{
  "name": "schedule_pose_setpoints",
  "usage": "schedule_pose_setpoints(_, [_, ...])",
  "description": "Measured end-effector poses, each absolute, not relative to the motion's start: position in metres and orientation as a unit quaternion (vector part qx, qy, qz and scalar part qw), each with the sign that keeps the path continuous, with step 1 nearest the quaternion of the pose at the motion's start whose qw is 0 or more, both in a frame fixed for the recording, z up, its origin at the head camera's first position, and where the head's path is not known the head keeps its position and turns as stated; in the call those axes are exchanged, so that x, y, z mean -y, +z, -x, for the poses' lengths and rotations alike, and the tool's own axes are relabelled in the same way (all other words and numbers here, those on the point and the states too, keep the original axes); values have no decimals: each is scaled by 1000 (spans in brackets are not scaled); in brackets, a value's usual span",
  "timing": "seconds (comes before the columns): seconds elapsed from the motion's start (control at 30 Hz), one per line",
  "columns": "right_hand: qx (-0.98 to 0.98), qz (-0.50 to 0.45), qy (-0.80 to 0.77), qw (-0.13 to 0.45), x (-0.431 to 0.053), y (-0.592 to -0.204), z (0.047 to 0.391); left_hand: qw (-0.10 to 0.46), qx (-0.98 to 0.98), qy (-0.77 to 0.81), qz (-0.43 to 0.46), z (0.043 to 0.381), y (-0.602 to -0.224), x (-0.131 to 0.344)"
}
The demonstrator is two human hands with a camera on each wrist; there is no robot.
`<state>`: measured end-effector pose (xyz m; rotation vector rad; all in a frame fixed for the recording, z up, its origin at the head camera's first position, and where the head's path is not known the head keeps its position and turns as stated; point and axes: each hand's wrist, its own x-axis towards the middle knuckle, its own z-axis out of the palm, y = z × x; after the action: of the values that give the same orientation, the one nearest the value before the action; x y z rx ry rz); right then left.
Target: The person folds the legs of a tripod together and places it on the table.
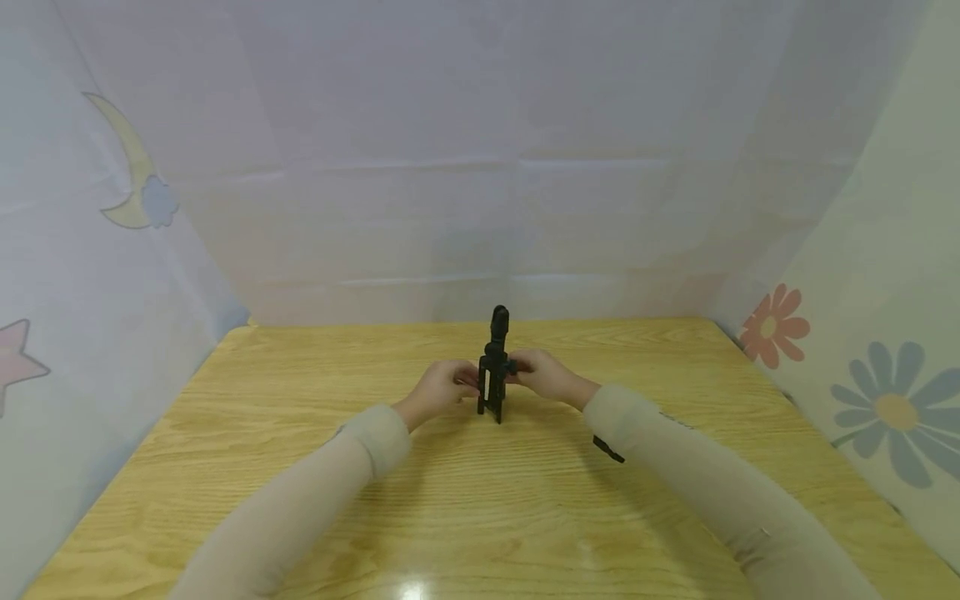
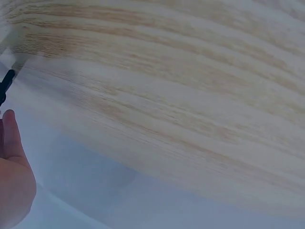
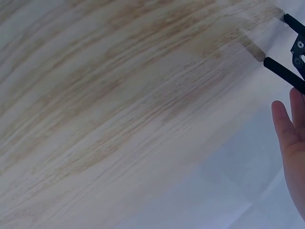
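A small black tripod [image 1: 496, 360] stands upright on the wooden table, with its narrow head on top and slim legs below. From the left, my left hand [image 1: 444, 385] grips the lower part, thumb and fingers at a leg. My right hand [image 1: 546, 375] holds the other side, fingers near a small side knob [image 1: 513, 367], their tips partly hidden behind the frame. In the right wrist view, two dark legs [image 3: 284, 75] and a hinge show above the fingers. Only the end of one leg [image 2: 6, 85] appears in the left wrist view, above the thumb side of the hand.
The wooden table [image 1: 480, 508] reaches back to a pale cloth wall [image 1: 465, 192]. Printed cloth with a moon [image 1: 133, 158] hangs at left, and one with flowers [image 1: 896, 408] at right. A small dark piece [image 1: 608, 449] shows beside the right sleeve.
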<state>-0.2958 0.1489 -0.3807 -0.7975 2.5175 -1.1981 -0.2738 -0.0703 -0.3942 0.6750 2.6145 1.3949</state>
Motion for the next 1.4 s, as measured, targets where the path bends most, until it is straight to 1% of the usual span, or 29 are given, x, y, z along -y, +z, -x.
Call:
schedule_pose_setpoints(0.17, [-873,274,-391,100,-151,-380,295,49,-852,475,-217,270,-393,73])
schedule_pose_setpoints(0.37, [-874,263,-397,95,-152,-380,294,48,-842,495,-208,264,-392,74])
schedule_pose_setpoints(0.5, [-875,267,-396,81,-154,-381,293,42,-840,503,-200,258,-392,73])
schedule_pose_setpoints(0.73, [-874,274,-396,61,-158,-381,289,48,-840,512,-175,248,-392,70])
schedule_pose_setpoints(1.0, [-874,255,-408,61,-157,-380,278,59,-835,517,-177,244,-391,67])
schedule_pose_setpoints(1.4, [-891,233,-389,21,-152,-379,264,40,-832,518,-197,242,-394,61])
